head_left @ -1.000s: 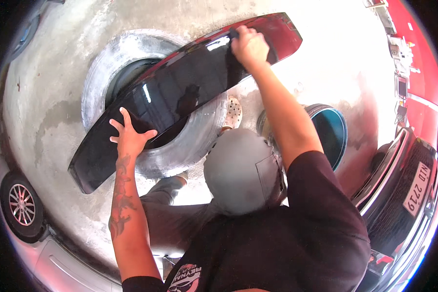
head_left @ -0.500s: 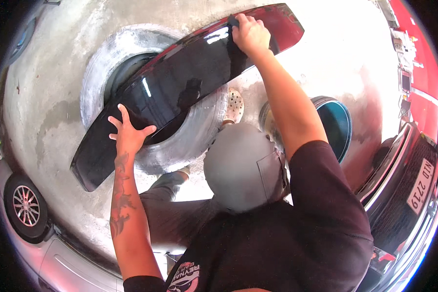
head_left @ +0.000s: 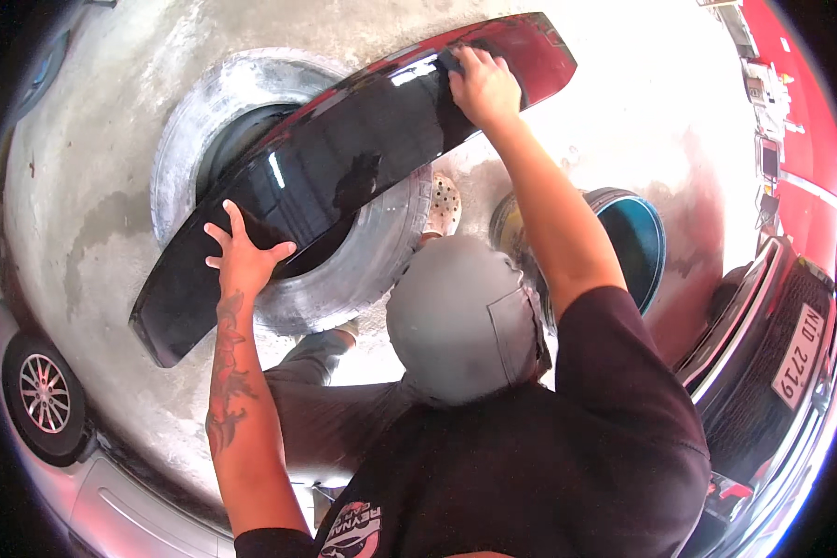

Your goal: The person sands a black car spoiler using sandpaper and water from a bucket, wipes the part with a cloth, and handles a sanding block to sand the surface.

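The glossy panel (head_left: 325,158) is being propped by the tire (head_left: 181,139), overhanging its lower-left and upper-right edges, and apparently steadied by the left hand (head_left: 246,263), fingers spread; a dark pad (head_left: 452,61) is being gripped in the right hand (head_left: 488,88), fingers curled.

A long, glossy black panel with a red sheen at its far right end (head_left: 325,167) lies slantwise across a large, grey-smeared rubber tyre (head_left: 184,177) on a stained concrete floor (head_left: 93,177). On the near left part of the panel, the left hand (head_left: 245,264) rests with fingers spread; toward its far right end, the right hand (head_left: 489,89) grips a small dark pad (head_left: 450,61) against the surface. Right of the panel and nearer the wearer stands a round, teal-lined tub (head_left: 640,246). A silver car with a multi-spoke wheel (head_left: 45,394) stands left of the panel's near end.
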`<state>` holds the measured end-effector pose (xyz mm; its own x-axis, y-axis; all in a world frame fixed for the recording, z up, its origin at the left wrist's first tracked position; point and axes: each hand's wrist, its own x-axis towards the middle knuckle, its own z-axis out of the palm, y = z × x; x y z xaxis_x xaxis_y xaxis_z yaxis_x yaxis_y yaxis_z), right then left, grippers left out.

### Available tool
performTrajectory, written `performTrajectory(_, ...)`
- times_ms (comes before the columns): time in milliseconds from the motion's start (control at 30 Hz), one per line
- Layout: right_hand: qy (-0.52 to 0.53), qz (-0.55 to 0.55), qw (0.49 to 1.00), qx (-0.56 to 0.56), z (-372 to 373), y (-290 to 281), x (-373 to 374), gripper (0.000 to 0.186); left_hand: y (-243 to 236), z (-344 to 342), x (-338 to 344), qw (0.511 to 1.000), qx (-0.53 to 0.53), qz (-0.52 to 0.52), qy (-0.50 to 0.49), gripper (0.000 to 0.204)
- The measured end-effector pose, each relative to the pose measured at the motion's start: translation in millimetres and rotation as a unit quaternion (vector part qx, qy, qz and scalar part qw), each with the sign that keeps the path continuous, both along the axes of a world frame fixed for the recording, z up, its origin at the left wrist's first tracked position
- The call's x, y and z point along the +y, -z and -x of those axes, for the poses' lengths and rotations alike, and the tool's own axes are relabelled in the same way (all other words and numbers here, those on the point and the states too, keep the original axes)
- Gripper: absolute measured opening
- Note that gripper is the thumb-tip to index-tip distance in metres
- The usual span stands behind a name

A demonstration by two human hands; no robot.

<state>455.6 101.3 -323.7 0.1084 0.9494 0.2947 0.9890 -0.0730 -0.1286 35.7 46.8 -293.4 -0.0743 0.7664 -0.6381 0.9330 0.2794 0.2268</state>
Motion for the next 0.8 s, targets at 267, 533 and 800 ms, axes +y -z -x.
performTrajectory(267,-0.019,0.009,1.000,-0.020,-5,8,4,0.032,4,1,-2,1.000,-0.002,-0.025,0.014,0.137)
performTrajectory(533,-0.041,0.092,0.995,0.023,-35,-1,-8,0.034,4,-1,0,1.000,0.017,0.004,-0.014,0.134)
performTrajectory(800,-0.066,0.031,0.997,-0.003,-28,3,17,0.034,-2,-3,1,1.000,0.006,0.003,-0.004,0.137)
